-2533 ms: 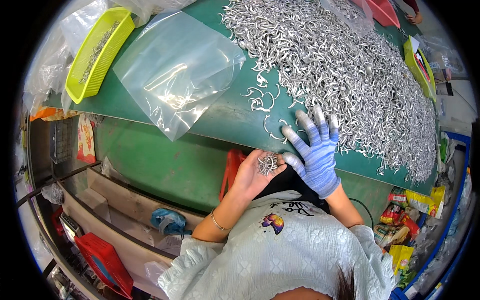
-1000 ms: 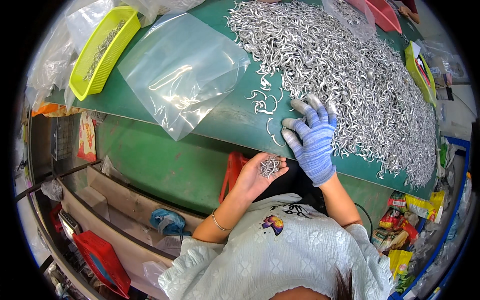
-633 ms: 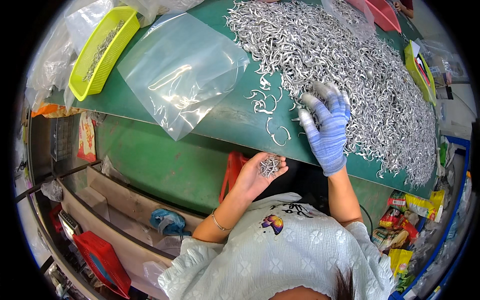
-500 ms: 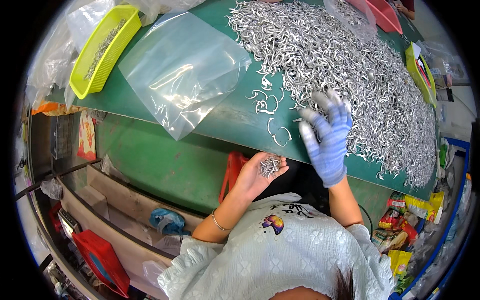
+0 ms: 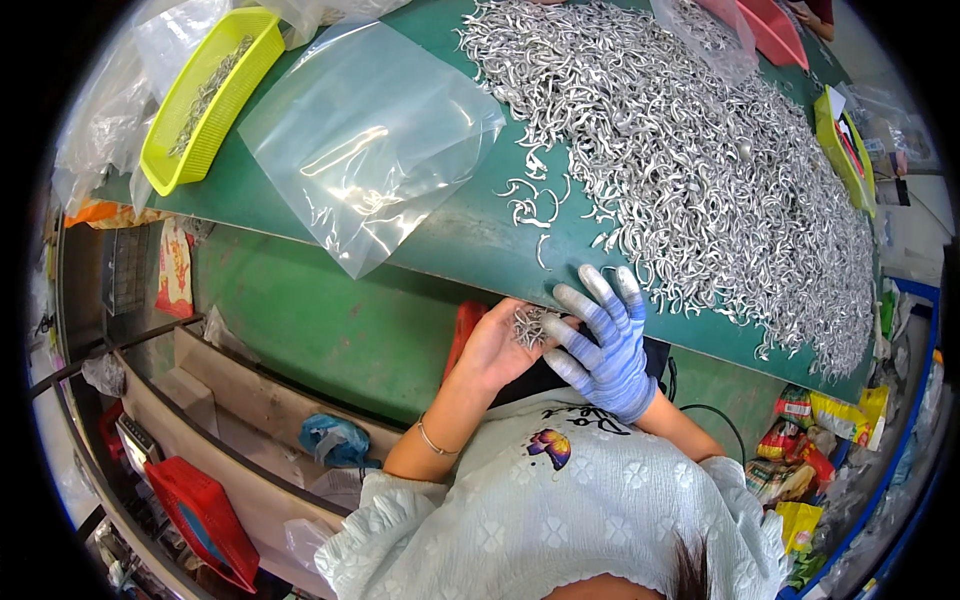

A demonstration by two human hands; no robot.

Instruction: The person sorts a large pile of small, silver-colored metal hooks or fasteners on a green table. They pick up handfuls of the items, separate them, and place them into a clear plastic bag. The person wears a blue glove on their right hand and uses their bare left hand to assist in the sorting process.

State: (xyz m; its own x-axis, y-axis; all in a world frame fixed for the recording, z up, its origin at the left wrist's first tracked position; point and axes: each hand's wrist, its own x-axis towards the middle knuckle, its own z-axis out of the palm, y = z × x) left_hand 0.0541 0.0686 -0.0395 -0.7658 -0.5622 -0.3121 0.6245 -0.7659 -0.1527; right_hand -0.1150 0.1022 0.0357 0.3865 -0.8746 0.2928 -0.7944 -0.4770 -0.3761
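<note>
The green table [image 5: 455, 228] spans the upper frame. A flat clear bag [image 5: 370, 145] lies upper left of centre. A pile of curved metal pieces [image 5: 680, 170] covers the upper right; loose pieces [image 5: 522, 211] lie between bag and pile. A yellow-green basket [image 5: 238, 105] stands upper left, a second yellow-green basket [image 5: 831, 150] at right, a pink basket [image 5: 775, 35] top right.

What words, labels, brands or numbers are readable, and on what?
Pale shirt: dark lettering beside a butterfly motif, partly distorted by folds; not copied here.
Red bag at left: print too small to read.
Yellow packet at lower right: too small to read.
</note>
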